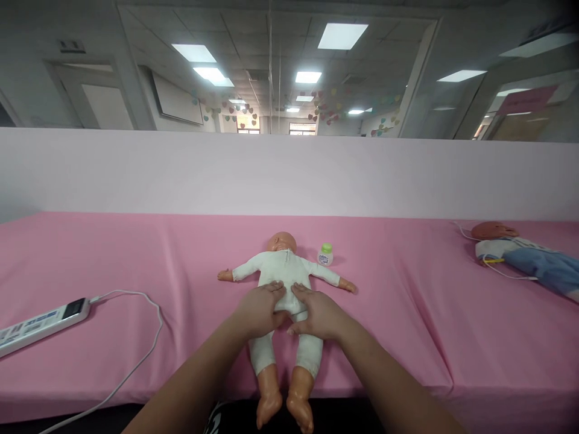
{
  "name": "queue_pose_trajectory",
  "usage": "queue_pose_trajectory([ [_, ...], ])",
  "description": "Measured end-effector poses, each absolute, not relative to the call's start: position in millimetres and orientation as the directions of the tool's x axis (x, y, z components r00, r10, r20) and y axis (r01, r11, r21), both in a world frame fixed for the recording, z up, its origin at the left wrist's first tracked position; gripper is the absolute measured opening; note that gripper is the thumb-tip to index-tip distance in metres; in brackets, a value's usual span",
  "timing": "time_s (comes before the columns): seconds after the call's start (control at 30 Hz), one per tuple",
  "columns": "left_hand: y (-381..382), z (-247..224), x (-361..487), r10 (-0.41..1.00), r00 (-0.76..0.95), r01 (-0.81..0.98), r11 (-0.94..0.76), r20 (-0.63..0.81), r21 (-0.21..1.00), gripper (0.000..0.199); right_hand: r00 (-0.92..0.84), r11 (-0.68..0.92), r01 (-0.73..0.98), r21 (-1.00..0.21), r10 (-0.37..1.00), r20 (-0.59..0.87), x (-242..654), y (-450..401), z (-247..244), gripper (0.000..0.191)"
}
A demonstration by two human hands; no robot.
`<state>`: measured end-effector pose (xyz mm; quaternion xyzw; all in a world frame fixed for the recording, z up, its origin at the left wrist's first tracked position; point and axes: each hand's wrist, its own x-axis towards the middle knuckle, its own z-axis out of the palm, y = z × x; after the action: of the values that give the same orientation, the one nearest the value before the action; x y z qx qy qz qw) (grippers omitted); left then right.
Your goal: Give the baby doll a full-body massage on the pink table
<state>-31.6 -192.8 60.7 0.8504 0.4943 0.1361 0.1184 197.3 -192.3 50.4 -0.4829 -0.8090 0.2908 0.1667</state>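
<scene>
A baby doll with a white cloth body lies face down on the pink cloth, its arms spread wide and its feet toward me. My left hand rests on the left side of its lower back, fingers stretched out. On the other side of the lower back lies my right hand, also flat with its fingers extended. Both thumbs point inward below the doll's bottom, with a small gap between them. Beside the doll's right-hand shoulder stands a small clear jar with a green lid.
Pink cloth covers the table. A white power strip with a white cable lies at the left. Far right is another doll in blue and white clothing, with thin tubing. Behind stand a low white wall and glass panes.
</scene>
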Motion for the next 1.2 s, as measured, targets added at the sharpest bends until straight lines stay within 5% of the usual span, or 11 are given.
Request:
queue_pose_trajectory([
  [0.23, -185.8, 80.4, -32.2, 0.853, 0.498, 0.803, -0.522, 0.157, 0.288, 0.068, -0.471, 0.381, 0.688, -0.617, 0.882, 0.02, 208.4, -183.9, 69.0, 0.121],
  [0.6, -175.2, 52.3, -29.9, 0.864, 0.479, 0.771, -0.499, 0.156, 0.396, 0.062, -0.512, 0.378, 0.684, -0.624, 0.858, -0.042, 197.2, -182.6, 52.5, 0.127],
  [0.93, -158.3, 76.2, -20.2, 0.856, 0.486, 0.823, -0.517, 0.177, 0.237, 0.061, -0.488, 0.409, 0.661, -0.629, 0.871, 0.054, 199.7, -165.0, 66.5, 0.124],
  [1.2, -153.3, 56.6, -8.7, 0.816, 0.542, 0.773, -0.578, 0.2, 0.262, 0.058, -0.517, 0.438, 0.661, -0.609, 0.855, 0.053, 183.1, -161.8, 49.4, 0.137],
])
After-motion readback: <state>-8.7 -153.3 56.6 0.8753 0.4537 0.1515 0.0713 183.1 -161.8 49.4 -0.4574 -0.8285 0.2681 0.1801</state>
